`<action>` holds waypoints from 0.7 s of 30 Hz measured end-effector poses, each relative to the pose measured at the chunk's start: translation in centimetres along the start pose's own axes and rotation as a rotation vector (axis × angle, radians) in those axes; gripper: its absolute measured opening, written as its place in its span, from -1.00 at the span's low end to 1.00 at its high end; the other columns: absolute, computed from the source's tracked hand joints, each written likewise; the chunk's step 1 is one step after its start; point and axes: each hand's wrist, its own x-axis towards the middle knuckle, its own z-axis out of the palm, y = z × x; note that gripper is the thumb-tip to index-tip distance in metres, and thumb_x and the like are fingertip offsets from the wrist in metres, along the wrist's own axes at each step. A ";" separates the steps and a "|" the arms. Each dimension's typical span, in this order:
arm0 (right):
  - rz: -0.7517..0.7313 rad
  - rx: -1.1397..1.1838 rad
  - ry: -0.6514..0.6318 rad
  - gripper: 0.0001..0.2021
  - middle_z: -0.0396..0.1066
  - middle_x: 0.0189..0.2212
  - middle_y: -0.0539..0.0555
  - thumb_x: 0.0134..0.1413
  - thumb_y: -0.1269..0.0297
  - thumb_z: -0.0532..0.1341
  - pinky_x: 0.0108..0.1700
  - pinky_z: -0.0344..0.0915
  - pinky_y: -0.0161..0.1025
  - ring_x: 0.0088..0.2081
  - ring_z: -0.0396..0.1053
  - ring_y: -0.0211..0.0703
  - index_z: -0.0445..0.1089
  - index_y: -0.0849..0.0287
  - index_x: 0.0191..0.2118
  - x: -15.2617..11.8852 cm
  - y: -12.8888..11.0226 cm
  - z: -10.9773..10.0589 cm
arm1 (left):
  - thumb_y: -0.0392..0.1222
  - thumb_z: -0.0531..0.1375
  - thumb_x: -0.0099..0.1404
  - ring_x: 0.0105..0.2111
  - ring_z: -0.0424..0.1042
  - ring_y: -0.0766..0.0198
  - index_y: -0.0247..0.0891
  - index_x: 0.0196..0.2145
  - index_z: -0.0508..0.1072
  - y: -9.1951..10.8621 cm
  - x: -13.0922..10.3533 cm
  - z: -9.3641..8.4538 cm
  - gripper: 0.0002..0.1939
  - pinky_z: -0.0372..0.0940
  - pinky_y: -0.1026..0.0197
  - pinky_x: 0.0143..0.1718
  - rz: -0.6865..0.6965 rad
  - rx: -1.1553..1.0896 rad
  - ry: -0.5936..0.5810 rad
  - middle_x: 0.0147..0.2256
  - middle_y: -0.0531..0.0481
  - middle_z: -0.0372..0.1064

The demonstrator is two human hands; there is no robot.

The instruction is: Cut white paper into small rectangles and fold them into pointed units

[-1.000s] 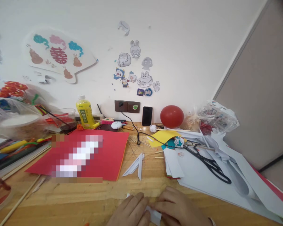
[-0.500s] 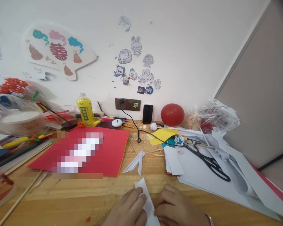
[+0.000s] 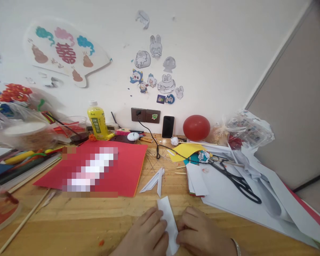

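Observation:
A narrow strip of white paper (image 3: 168,213) lies slanted on the wooden table at the bottom middle, between my hands. My left hand (image 3: 148,234) presses on its left side with bent fingers held together. At the opposite long edge, the curled fingers of my right hand (image 3: 198,231) grip the paper; the thumb is mostly hidden. The strip's near end is partly covered by my hands. Just beyond its far end lie a few folded white paper strips (image 3: 152,181), two of them meeting in a point.
Left of the strips is a red sheet (image 3: 128,170) with a blurred patch. On the right lie small white papers (image 3: 197,179), black-handled scissors (image 3: 240,185) and large white sheets (image 3: 224,209). A yellow bottle (image 3: 97,121), phone (image 3: 168,127) and red balloon (image 3: 196,127) stand along the wall.
A sliver of paper along the strip's upper left edge no longer shows; the strip now looks like one even band. Both hands stay on it, and the view has shifted slightly.

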 end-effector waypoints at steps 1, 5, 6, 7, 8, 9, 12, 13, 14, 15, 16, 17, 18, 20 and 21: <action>0.017 -0.003 -0.010 -0.80 0.38 -0.45 0.00 0.22 0.45 0.10 -0.34 0.14 -0.31 -0.39 0.22 -0.25 0.37 0.12 -0.40 0.0 0.1 -0.3 | -0.28 0.12 0.33 -0.18 0.34 0.23 -0.21 -0.37 0.40 0.0 0.1 -0.1 -0.89 0.15 0.07 0.07 0.034 0.000 0.022 -0.37 0.05 0.40; 0.085 0.043 -0.058 -0.83 0.38 -0.42 0.02 0.21 0.42 0.12 -0.29 0.14 -0.27 -0.34 0.23 -0.22 0.40 0.13 -0.39 -0.1 0.5 -1.5 | -0.24 0.12 0.35 -0.19 0.37 0.29 -0.17 -0.27 0.44 0.0 0.5 -0.7 -0.91 0.03 0.12 0.15 0.104 -0.073 0.081 -0.32 0.13 0.45; 0.112 0.079 -0.082 -0.84 0.38 -0.41 0.02 0.20 0.41 0.14 -0.27 0.15 -0.26 -0.32 0.24 -0.21 0.41 0.13 -0.38 -0.1 0.6 -1.6 | -0.22 0.13 0.35 -0.20 0.38 0.30 -0.16 -0.27 0.45 0.0 0.5 -0.9 -0.91 0.05 0.15 0.14 0.094 -0.098 0.095 -0.30 0.14 0.46; 0.144 0.122 -0.108 -0.86 0.38 -0.40 0.02 0.19 0.40 0.16 -0.24 0.17 -0.25 -0.30 0.25 -0.21 0.42 0.13 -0.38 -0.1 0.8 -1.7 | -0.21 0.13 0.35 -0.21 0.38 0.30 -0.16 -0.27 0.45 0.0 0.6 -1.0 -0.90 0.07 0.16 0.12 0.082 -0.118 0.099 -0.29 0.14 0.47; 0.182 0.166 -0.134 -0.89 0.37 -0.39 0.01 0.16 0.38 0.20 -0.22 0.18 -0.25 -0.28 0.26 -0.20 0.42 0.13 -0.39 0.0 0.9 -1.6 | -0.21 0.12 0.35 -0.21 0.38 0.30 -0.15 -0.26 0.45 0.0 0.7 -1.2 -0.90 0.09 0.17 0.10 0.070 -0.134 0.084 -0.27 0.14 0.47; 0.221 0.207 -0.153 -0.92 0.36 -0.38 0.00 0.12 0.36 0.25 -0.20 0.19 -0.25 -0.27 0.26 -0.21 0.43 0.13 -0.40 0.0 1.1 -1.5 | -0.22 0.11 0.35 -0.21 0.39 0.29 -0.15 -0.24 0.45 0.1 0.8 -1.4 -0.89 0.11 0.18 0.08 0.057 -0.143 0.054 -0.26 0.14 0.47; 0.340 0.293 -0.151 -0.88 0.33 -0.39 -0.04 -0.06 0.34 0.38 -0.19 0.20 -0.26 -0.26 0.28 -0.21 0.42 0.15 -0.43 0.3 1.2 -0.9 | -0.27 0.08 0.36 -0.17 0.39 0.27 -0.15 -0.19 0.45 0.2 1.0 -1.9 -0.84 0.15 0.17 0.05 0.040 -0.157 -0.050 -0.23 0.11 0.47; 0.380 0.310 -0.137 -0.85 0.32 -0.40 -0.04 -0.11 0.35 0.41 -0.20 0.19 -0.26 -0.27 0.28 -0.21 0.41 0.16 -0.44 0.5 1.1 -0.7 | -0.27 0.08 0.36 -0.17 0.39 0.27 -0.15 -0.18 0.45 0.2 1.1 -2.0 -0.84 0.16 0.17 0.04 0.039 -0.159 -0.067 -0.23 0.11 0.47; 0.418 0.321 -0.124 -0.83 0.32 -0.40 -0.05 -0.15 0.36 0.42 -0.20 0.19 -0.26 -0.27 0.28 -0.21 0.40 0.17 -0.45 0.6 1.0 -0.6 | -0.26 0.09 0.36 -0.17 0.39 0.26 -0.14 -0.17 0.44 0.2 1.1 -2.1 -0.84 0.17 0.17 0.03 0.040 -0.159 -0.070 -0.23 0.11 0.47; 0.451 0.327 -0.118 -0.81 0.31 -0.41 -0.06 -0.17 0.38 0.43 -0.20 0.18 -0.26 -0.28 0.28 -0.21 0.40 0.17 -0.45 0.7 0.9 -0.5 | -0.24 0.09 0.36 -0.17 0.39 0.26 -0.14 -0.16 0.44 0.3 1.1 -2.1 -0.84 0.17 0.17 0.03 0.038 -0.156 -0.070 -0.24 0.11 0.47; 0.479 0.327 -0.118 -0.81 0.30 -0.41 -0.06 -0.18 0.39 0.43 -0.21 0.18 -0.26 -0.28 0.28 -0.20 0.39 0.17 -0.46 0.8 0.7 -0.5 | -0.23 0.10 0.36 -0.16 0.39 0.25 -0.15 -0.15 0.43 0.3 1.1 -2.1 -0.85 0.17 0.16 0.03 0.034 -0.154 -0.074 -0.23 0.10 0.47; 0.502 0.325 -0.124 -0.81 0.30 -0.41 -0.06 -0.19 0.40 0.43 -0.21 0.17 -0.25 -0.28 0.28 -0.20 0.38 0.16 -0.47 0.9 0.6 -0.5 | -0.23 0.10 0.36 -0.15 0.38 0.25 -0.15 -0.14 0.43 0.3 1.0 -2.0 -0.84 0.17 0.15 0.03 0.032 -0.152 -0.074 -0.23 0.09 0.47; 0.522 0.320 -0.131 -0.81 0.29 -0.41 -0.07 -0.20 0.43 0.42 -0.20 0.17 -0.25 -0.28 0.27 -0.20 0.38 0.16 -0.47 1.0 0.4 -0.6 | -0.24 0.10 0.35 -0.14 0.38 0.24 -0.15 -0.13 0.43 0.4 0.9 -1.9 -0.84 0.16 0.14 0.04 0.029 -0.148 -0.078 -0.23 0.09 0.47; 0.557 0.309 -0.137 -0.80 0.29 -0.40 -0.06 -0.21 0.48 0.40 -0.20 0.16 -0.25 -0.27 0.27 -0.19 0.37 0.16 -0.48 1.1 0.0 -0.7 | -0.24 0.11 0.35 -0.13 0.37 0.23 -0.15 -0.11 0.42 0.4 0.6 -1.6 -0.82 0.14 0.13 0.05 0.028 -0.133 -0.079 -0.21 0.08 0.47; 0.574 0.303 -0.137 -0.80 0.29 -0.40 -0.06 -0.22 0.50 0.39 -0.19 0.16 -0.25 -0.27 0.27 -0.19 0.37 0.16 -0.48 1.2 -0.1 -0.7 | -0.23 0.11 0.35 -0.13 0.37 0.23 -0.15 -0.09 0.42 0.4 0.4 -1.4 -0.81 0.14 0.12 0.06 0.030 -0.123 -0.075 -0.20 0.08 0.47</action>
